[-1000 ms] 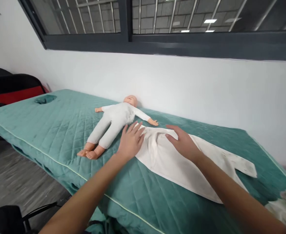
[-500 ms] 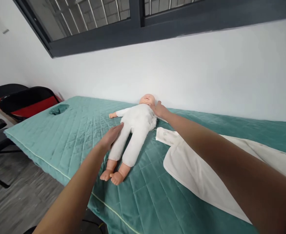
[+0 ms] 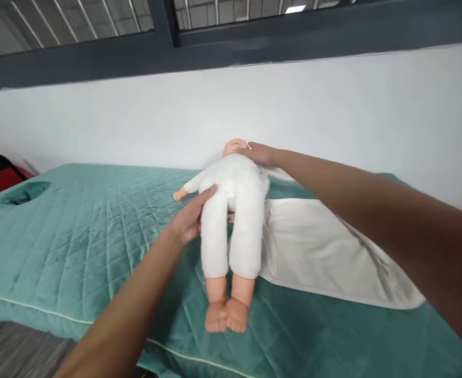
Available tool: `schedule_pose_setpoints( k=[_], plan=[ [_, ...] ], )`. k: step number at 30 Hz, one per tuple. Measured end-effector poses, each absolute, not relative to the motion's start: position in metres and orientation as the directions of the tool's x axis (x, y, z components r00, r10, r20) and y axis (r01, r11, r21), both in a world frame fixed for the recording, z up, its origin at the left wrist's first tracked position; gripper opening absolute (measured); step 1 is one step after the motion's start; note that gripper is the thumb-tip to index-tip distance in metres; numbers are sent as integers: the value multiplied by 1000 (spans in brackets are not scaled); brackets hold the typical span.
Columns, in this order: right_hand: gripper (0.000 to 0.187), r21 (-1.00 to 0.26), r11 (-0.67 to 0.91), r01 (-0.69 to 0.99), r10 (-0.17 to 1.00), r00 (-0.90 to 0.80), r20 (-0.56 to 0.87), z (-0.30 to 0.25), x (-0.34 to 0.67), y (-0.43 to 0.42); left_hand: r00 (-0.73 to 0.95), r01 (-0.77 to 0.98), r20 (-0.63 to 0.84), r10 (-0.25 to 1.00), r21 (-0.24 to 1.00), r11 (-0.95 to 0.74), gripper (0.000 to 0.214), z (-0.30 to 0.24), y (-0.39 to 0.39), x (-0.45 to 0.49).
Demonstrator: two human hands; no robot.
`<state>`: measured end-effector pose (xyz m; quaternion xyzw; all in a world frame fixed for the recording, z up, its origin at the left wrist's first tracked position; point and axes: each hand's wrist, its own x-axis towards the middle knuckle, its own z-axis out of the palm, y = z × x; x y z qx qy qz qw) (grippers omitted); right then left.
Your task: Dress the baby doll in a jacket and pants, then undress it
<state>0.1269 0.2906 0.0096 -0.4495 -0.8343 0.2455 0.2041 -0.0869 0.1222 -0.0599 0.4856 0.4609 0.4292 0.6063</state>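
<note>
so the left hand [image 3: 189, 218] is half-curled, gripping the baby doll [image 3: 237, 199] at the hip, the right hand [image 3: 260, 154] cups its neck, and the doll's on the teal massage bed [image 3: 77, 236], overlapping a spread-out white garment [image 3: 321, 252]

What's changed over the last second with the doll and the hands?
Both hands left the white garment and took grip of the baby doll: left hand at its hip, right hand at its neck. The doll swung toward the garment, now overlapping its edge. Garment stayed spread on the green cover.
</note>
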Motion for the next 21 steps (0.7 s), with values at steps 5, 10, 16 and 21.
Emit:
schedule_pose_setpoints(
  k=[5, 10, 16, 21],
  plan=[
    [62, -562, 328, 759, 926, -376, 32, 8, 234, 242, 326, -281, -214, 921, 908, 310, 60, -67, 89, 12],
    [57, -597, 249, 763, 941, -335, -36, -13, 303, 200, 418, -313, -193, 888, 887, 340, 54, -86, 64, 76],
    [66, -573, 141, 807, 981, -190, -26, -38, 337, 192, 422, -253, -238, 875, 895, 366, 55, -102, 60, 104],
    [87, -282, -26, 959, 996, 50, 77, -27, 346, 176, 545, 346, -312, 778, 929, 130, 43, -80, 90, 63]
  ],
)
